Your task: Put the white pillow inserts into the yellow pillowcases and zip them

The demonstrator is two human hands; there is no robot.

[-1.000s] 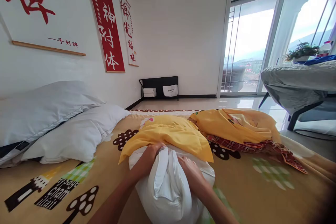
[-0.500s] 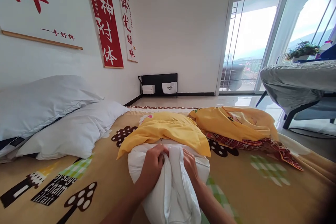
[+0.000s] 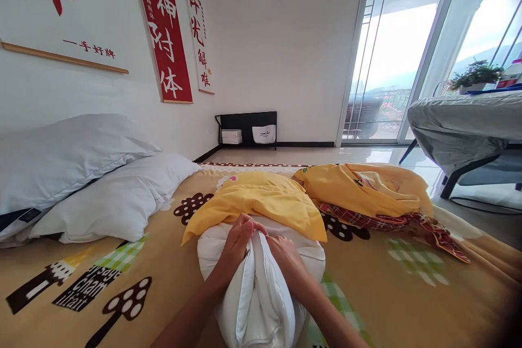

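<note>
A plump white pillow (image 3: 265, 304) lies lengthwise before me, a folded, gaping edge running along its top. My left hand (image 3: 240, 240) is closed, pinching that edge near the far end of the fold. Close beside it, my right hand (image 3: 284, 254) has its fingers curled on the same fabric, the fingertips partly hidden. Just past both hands, a yellow pillowcase (image 3: 261, 196) covers the pillow's far part, its loose hem spread out to either side.
Two white pillows (image 3: 110, 196) are piled at the left by the wall. A yellow cloth with red plaid trim (image 3: 367, 190) lies crumpled to the right. Everything rests on a tan patterned bedspread (image 3: 163, 293). A covered table (image 3: 468, 114) stands at the far right.
My hands have come together at the pillow's edge, the right one moving left. The white fold between them has narrowed to a point at its far end.
</note>
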